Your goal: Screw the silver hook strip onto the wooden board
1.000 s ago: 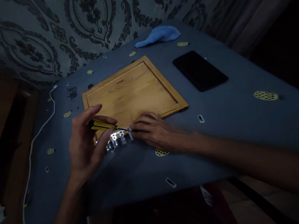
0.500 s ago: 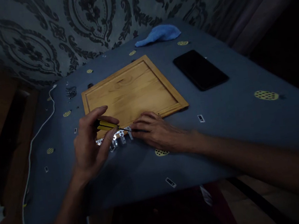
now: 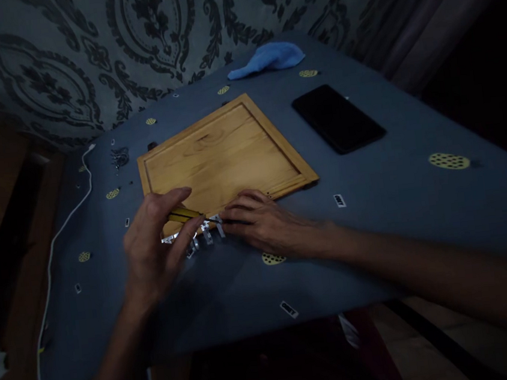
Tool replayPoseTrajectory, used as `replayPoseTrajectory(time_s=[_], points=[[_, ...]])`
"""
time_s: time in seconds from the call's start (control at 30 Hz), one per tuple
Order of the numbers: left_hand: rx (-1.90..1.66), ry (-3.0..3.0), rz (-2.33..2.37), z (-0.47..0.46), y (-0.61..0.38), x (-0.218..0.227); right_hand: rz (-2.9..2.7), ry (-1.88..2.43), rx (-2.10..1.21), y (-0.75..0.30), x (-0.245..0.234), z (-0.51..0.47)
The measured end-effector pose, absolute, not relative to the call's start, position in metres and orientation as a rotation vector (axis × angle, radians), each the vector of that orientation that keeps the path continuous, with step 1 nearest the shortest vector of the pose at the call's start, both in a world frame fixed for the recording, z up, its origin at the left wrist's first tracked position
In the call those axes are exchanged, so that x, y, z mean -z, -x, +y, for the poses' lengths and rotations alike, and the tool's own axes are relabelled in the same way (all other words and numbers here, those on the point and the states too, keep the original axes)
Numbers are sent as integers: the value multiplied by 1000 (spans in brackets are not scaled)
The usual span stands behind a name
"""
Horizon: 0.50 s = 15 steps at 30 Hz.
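My left hand is closed around the yellow and black handle of a screwdriver. Its thin shaft points right, with the tip at a silver metal hook rail along the near edge of a framed wooden board. Several hooks on the rail hang over that edge. My right hand presses on the same edge, just right of the tip, its fingers bent over the wood. The thumb and whatever lies beneath those fingers are hidden. The board lies flat on a blue-grey cloth.
A black phone or tablet lies right of the board, and a blue cloth at the back. Small metal pieces are piled left of the board. A white cable runs down the table's left side.
The screwdriver handle has turned a little, and the fingers of my left hand have shifted on it, the index finger stretching further right. My right hand and the board have stayed in place.
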<state>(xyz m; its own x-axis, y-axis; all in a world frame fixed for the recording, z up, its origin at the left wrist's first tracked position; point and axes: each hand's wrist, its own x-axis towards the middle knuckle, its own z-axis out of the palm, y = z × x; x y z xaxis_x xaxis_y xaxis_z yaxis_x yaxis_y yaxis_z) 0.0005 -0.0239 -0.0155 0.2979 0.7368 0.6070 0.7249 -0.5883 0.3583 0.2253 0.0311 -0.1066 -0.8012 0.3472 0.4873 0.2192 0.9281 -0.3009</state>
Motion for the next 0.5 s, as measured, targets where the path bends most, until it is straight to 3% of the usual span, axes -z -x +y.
replayPoseTrajectory(time_s=[0.23, 0.5], points=[[-1145, -2300, 1461, -30, 3, 21, -2513, 404, -262, -224, 109, 32], [-1233, -2505, 1392, -24, -1, 20, -2527, 406, -257, -225, 108, 31]])
